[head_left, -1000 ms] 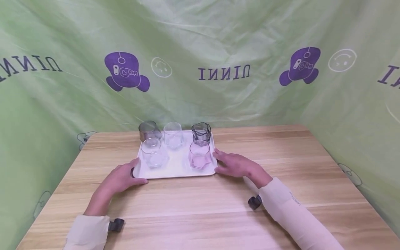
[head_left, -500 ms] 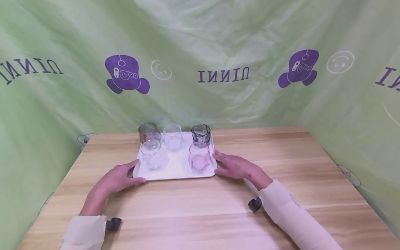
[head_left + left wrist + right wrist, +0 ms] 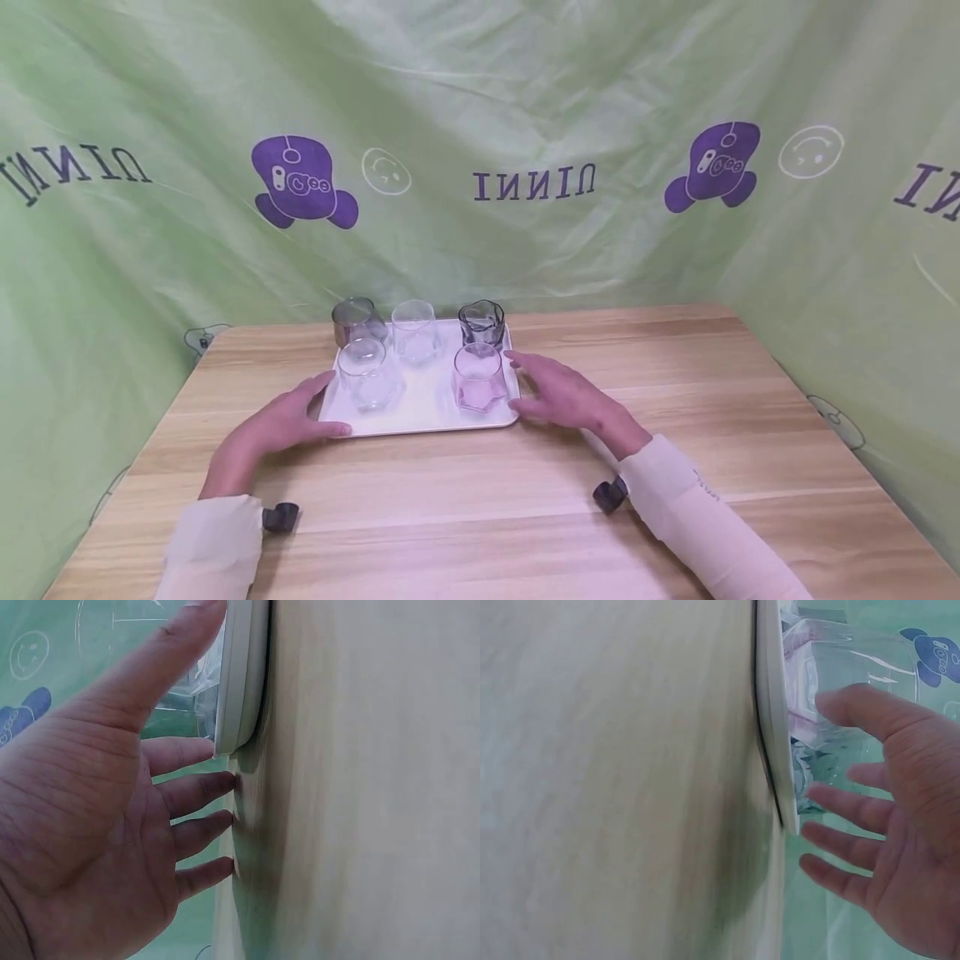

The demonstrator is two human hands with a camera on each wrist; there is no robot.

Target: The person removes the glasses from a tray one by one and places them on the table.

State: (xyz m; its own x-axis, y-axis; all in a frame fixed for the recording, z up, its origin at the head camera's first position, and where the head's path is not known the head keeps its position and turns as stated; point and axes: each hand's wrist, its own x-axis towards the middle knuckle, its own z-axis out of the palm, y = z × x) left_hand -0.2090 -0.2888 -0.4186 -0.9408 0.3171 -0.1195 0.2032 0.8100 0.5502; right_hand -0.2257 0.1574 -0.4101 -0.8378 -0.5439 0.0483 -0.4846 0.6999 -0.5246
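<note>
A white rectangular tray (image 3: 423,408) lies on the table with several drinking glasses upright on it. A clear glass (image 3: 367,379) stands front left and a pink-tinted glass (image 3: 478,379) front right. Behind them are a grey smoky glass (image 3: 354,321), another clear glass (image 3: 414,332) and a dark wavy glass (image 3: 482,323). My left hand (image 3: 288,417) is at the tray's left front corner, fingers spread and thumb along the front edge. My right hand (image 3: 558,392) hovers by the right edge, fingers spread and fairly straight. In the right wrist view its fingertips (image 3: 810,832) appear apart from the tray.
The wood-grain table (image 3: 465,517) extends in front of the tray and to both sides. A green printed cloth (image 3: 450,233) hangs right behind the table's far edge and along both sides. A black wrist camera mount (image 3: 281,517) sits under the left cuff.
My right hand has risen slightly and come away from the tray's right edge. My left fingers have loosened a little at the corner. The tray and glasses keep their place on the table.
</note>
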